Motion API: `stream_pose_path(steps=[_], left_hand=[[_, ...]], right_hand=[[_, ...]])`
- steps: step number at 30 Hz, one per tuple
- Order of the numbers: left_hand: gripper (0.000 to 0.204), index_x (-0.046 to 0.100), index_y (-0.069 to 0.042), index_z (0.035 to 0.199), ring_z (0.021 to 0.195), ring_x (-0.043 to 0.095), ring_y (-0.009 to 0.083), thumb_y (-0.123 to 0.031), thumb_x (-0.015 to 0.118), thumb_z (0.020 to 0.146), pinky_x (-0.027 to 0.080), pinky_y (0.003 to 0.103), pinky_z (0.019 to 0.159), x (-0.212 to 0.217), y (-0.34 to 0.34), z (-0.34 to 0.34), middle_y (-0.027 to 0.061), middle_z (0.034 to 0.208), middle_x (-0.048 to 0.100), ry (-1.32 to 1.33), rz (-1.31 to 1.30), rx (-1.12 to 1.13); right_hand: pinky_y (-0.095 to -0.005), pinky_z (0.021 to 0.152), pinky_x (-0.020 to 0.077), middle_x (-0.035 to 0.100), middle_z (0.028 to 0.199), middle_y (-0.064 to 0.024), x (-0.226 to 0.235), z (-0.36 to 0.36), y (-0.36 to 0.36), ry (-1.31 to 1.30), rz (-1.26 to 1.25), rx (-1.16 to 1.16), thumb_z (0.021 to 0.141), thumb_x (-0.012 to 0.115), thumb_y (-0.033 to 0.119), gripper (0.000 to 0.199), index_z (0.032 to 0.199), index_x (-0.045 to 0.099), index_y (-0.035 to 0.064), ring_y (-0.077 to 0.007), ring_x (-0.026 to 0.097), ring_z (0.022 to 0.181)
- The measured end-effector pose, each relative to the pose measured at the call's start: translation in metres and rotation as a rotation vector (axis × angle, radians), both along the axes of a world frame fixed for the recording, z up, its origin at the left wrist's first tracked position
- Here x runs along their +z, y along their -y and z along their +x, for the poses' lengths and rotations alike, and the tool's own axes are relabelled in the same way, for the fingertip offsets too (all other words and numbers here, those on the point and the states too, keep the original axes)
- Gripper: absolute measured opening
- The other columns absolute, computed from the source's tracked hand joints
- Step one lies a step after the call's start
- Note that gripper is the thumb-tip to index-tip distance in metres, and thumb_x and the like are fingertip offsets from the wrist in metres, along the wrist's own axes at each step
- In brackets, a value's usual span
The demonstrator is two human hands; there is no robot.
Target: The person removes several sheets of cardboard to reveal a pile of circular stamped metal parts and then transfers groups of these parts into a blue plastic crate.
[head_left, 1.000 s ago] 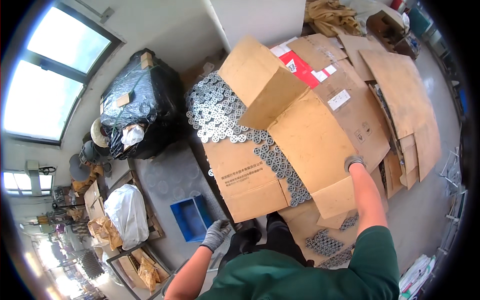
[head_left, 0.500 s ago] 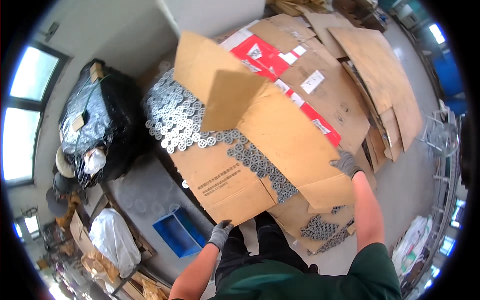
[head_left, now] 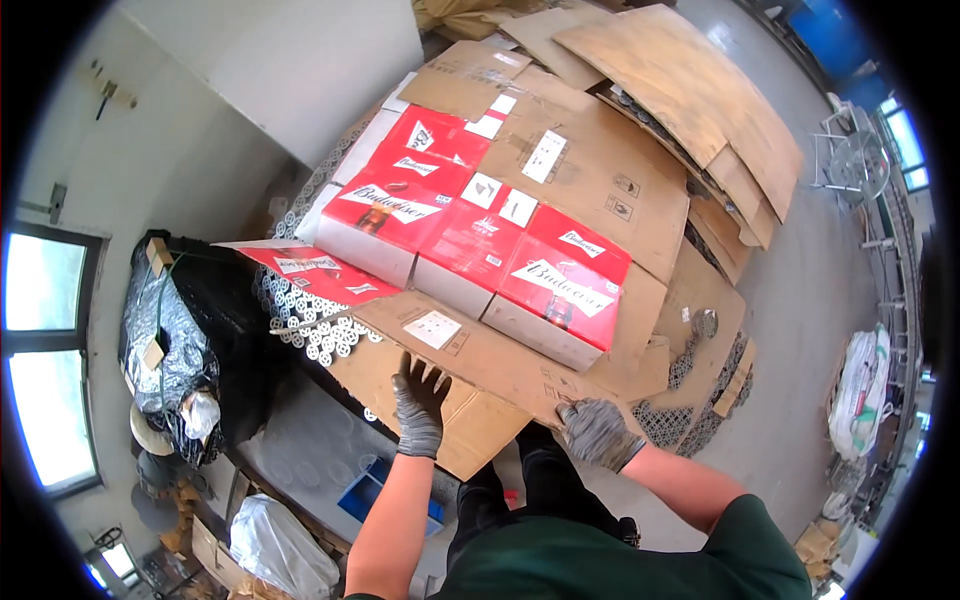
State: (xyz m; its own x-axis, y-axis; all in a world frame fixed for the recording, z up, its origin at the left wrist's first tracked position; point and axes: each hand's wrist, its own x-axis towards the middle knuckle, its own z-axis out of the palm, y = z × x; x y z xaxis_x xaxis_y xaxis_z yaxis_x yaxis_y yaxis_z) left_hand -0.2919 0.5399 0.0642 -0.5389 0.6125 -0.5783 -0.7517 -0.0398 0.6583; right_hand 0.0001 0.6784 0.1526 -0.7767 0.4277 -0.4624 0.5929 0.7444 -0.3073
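A large cardboard sheet [head_left: 480,360] with a white label lies tilted across the near side of the stack, one end carrying a red printed flap [head_left: 330,272]. My right hand [head_left: 600,435], in a grey glove, is closed on its near right edge. My left hand [head_left: 420,410], gloved too, has its fingers spread close to the sheet's near edge; whether it touches is hard to tell. Beneath the sheet lie many grey wheel-shaped parts [head_left: 325,335] and a plain brown cardboard layer [head_left: 465,440]. Beyond it, red-and-white printed cardboard [head_left: 470,240] covers the top.
More brown cardboard sheets [head_left: 690,90] are piled at the far right. A black plastic-wrapped bundle [head_left: 170,330] stands at the left, near a blue crate [head_left: 372,490] and a white bag [head_left: 280,550]. More grey parts [head_left: 665,425] lie low at the right.
The cardboard sheet has turned over and come down nearer to me, baring the red panels. My right hand moved left and nearer; my left hand rose from the lower layer's corner and opened.
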Motion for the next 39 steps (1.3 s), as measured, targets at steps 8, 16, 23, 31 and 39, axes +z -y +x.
stream_pose_path(steps=[8, 16, 23, 31, 39], left_hand=[[0.05, 0.054, -0.006, 0.136, 0.096, 0.07, 0.0279, -0.016, 0.077, 0.094, 0.06, 0.041, 0.071, -0.033, -0.049, -0.001, 0.0111, 0.118, 0.07, -0.32, -0.597, 0.107], [0.055, 0.048, 0.009, 0.141, 0.1, 0.067, 0.0279, -0.013, 0.071, 0.095, 0.056, 0.038, 0.087, -0.044, -0.063, 0.041, 0.0193, 0.123, 0.067, -0.343, -0.654, 0.045], [0.051, 0.047, 0.003, 0.138, 0.099, 0.07, 0.0305, -0.006, 0.07, 0.094, 0.061, 0.042, 0.082, -0.054, -0.035, 0.033, 0.0185, 0.121, 0.066, -0.333, -0.711, 0.065], [0.044, 0.055, 0.005, 0.13, 0.096, 0.069, 0.0282, -0.005, 0.074, 0.092, 0.059, 0.039, 0.083, -0.043, -0.009, -0.002, 0.018, 0.117, 0.068, -0.347, -0.706, 0.15], [0.041, 0.059, 0.001, 0.119, 0.093, 0.069, 0.0306, 0.006, 0.063, 0.079, 0.061, 0.043, 0.084, 0.027, -0.041, -0.014, 0.0144, 0.109, 0.067, -0.404, -0.375, 0.171]], right_hand=[[-0.0478, 0.091, 0.055, 0.071, 0.111, -0.021, -0.073, -0.006, -0.023, -0.115, -0.41, 0.023, 0.092, 0.067, 0.061, 0.07, 0.133, 0.062, 0.0053, -0.0352, 0.069, 0.107], [-0.035, 0.096, 0.0539, 0.075, 0.119, -0.0137, -0.319, 0.132, -0.197, -0.572, -0.903, -1.733, 0.093, 0.077, 0.037, 0.051, 0.128, 0.067, 0.0021, -0.0232, 0.07, 0.103], [-0.0371, 0.092, 0.0549, 0.073, 0.115, -0.009, -0.307, 0.08, -0.151, -0.576, -0.505, -1.771, 0.085, 0.084, 0.012, 0.054, 0.133, 0.062, 0.0024, -0.022, 0.068, 0.096], [-0.0334, 0.092, 0.054, 0.071, 0.113, -0.0042, -0.186, 0.101, -0.233, -1.338, -0.412, -1.606, 0.09, 0.079, 0.012, 0.046, 0.13, 0.062, -0.0014, -0.0169, 0.064, 0.1], [-0.0439, 0.095, 0.0553, 0.073, 0.117, -0.0241, -0.21, 0.213, -0.278, -0.201, -0.183, -0.844, 0.09, 0.073, 0.039, 0.056, 0.132, 0.064, 0.0029, -0.037, 0.071, 0.111]])
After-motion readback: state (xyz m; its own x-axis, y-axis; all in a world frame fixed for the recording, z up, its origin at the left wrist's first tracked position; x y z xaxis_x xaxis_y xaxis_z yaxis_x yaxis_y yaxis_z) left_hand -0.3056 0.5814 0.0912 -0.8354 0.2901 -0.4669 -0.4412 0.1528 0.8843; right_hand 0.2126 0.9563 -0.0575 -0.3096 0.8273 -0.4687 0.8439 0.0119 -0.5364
